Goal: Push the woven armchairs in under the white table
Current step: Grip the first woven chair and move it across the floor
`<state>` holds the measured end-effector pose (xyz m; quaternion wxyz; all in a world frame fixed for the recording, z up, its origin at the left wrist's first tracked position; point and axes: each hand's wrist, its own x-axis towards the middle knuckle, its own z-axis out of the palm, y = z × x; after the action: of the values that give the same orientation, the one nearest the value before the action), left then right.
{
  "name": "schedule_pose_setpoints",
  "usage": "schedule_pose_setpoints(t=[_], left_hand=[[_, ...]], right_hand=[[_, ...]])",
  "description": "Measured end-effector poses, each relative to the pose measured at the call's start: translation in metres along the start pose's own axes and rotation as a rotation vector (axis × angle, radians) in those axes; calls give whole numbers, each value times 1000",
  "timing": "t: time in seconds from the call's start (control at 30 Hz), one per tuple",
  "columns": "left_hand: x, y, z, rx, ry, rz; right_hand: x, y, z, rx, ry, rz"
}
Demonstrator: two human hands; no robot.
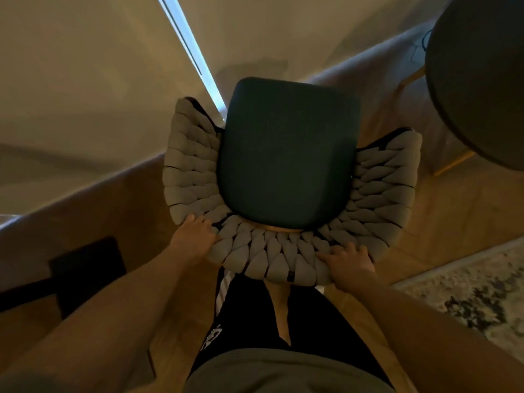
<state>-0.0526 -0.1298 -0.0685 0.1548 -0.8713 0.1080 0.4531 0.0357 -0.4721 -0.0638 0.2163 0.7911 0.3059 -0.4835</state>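
Observation:
A woven armchair (192, 165) with a grey braided back and a dark green seat cushion (286, 154) stands right in front of me, seen from above. My left hand (195, 236) grips the left rear of its woven backrest. My right hand (348, 268) holds the right rear of the same backrest. The white table (85, 80) spreads across the upper left, its edge running along the chair's left arm and front. The cushion's front end lies at the table's edge.
A second chair's dark round seat (479, 80) with light wooden legs stands at the upper right. A patterned rug (467, 287) lies at the right on the wooden floor. A dark flat object (88, 268) sits at the lower left. My legs are just behind the chair.

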Motion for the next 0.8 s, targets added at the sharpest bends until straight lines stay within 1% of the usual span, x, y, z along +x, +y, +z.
schedule_pose_setpoints(t=[0.23,0.4,0.53,0.8], left_hand=[[-19,87,13,-183,34,-124],[-32,131,12,-295,49,-204],[-46,156,12,-389,48,-257],[-67,181,28,-575,24,-376]], right_hand=[[-18,44,26,-106,-6,-65],[-25,65,24,-213,-16,-111],[-25,75,20,-305,31,-146],[-6,66,-16,-500,34,-243]])
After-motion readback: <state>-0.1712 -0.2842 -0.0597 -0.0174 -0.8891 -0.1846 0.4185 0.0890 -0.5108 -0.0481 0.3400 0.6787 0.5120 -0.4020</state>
